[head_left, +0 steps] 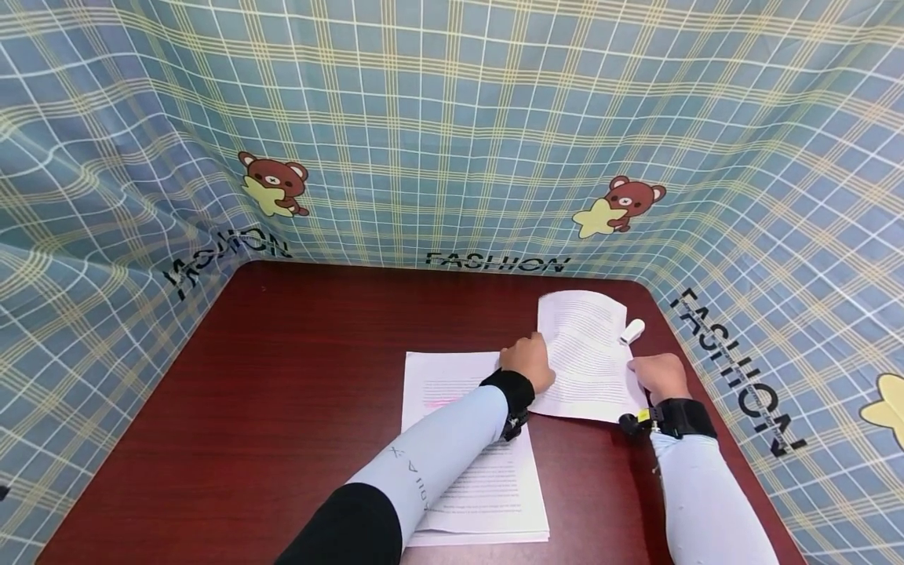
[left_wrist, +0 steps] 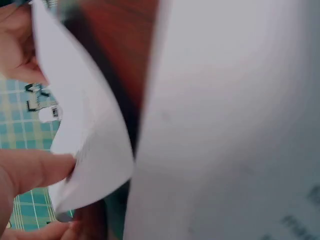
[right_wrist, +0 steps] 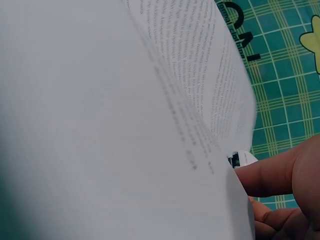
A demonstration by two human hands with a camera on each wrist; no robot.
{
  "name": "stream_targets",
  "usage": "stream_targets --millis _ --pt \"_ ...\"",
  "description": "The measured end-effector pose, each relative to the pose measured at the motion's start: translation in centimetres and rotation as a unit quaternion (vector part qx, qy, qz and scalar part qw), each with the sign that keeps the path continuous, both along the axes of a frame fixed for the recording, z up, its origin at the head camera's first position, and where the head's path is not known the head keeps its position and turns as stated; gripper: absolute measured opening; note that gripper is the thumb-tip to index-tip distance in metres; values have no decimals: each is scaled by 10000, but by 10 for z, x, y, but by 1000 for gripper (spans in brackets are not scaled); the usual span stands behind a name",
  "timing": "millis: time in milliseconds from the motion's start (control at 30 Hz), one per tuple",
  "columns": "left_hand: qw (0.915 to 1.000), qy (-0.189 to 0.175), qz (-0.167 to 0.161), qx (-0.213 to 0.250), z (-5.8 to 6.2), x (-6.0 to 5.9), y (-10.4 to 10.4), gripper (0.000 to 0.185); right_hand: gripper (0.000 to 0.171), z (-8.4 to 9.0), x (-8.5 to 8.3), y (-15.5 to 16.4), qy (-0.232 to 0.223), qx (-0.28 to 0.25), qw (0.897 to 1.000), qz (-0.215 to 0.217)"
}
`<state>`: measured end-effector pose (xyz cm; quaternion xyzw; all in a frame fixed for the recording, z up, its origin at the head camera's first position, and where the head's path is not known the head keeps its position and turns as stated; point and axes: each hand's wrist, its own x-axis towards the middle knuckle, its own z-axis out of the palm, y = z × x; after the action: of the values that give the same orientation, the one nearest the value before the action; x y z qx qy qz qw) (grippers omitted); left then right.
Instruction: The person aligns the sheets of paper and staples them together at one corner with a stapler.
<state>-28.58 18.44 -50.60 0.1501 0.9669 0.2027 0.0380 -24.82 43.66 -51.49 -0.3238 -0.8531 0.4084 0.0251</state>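
A thin bundle of printed sheets (head_left: 586, 353) is lifted a little off the dark red table (head_left: 297, 377), held between both hands. My left hand (head_left: 531, 357) pinches its left edge; in the left wrist view the thumb (left_wrist: 35, 170) lies on top of the curled sheets (left_wrist: 95, 150) and a finger shows underneath. My right hand (head_left: 653, 375) pinches the right edge; its fingers (right_wrist: 280, 175) show beside the printed sheets (right_wrist: 200, 95) in the right wrist view. Under my left forearm lies a thicker stack of printed paper (head_left: 473, 463).
A small white object (head_left: 633, 331) lies on the table just beyond the held sheets, near the right edge. Blue checked cloth (head_left: 452, 141) with bears and lettering walls in the table at the back and on both sides.
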Motion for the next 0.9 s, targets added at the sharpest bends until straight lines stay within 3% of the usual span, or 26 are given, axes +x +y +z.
stream_targets --millis 67,167,300,533,733,900 --pt "9974 -167 201 670 3 -3 -3 56 55 -1 0 1 -35 -81 10000 -21" --pt "9853 -291 478 1615 9 -8 -9 56 57 -3 0 2 -50 -134 9999 -19" --pt "9729 -260 528 2238 20 -8 -18 48 58 -6 0 5 -54 -132 9999 40" --pt "9652 -218 238 2596 38 -13 -28 28 56 -5 0 -2 -64 -248 9993 276" --pt "9617 -135 141 2735 58 -8 -41 18 54 -2 -2 -14 40 -416 9979 504" --pt "9636 -208 86 2664 62 -6 -59 16 50 1 -1 -28 245 -361 9962 758"
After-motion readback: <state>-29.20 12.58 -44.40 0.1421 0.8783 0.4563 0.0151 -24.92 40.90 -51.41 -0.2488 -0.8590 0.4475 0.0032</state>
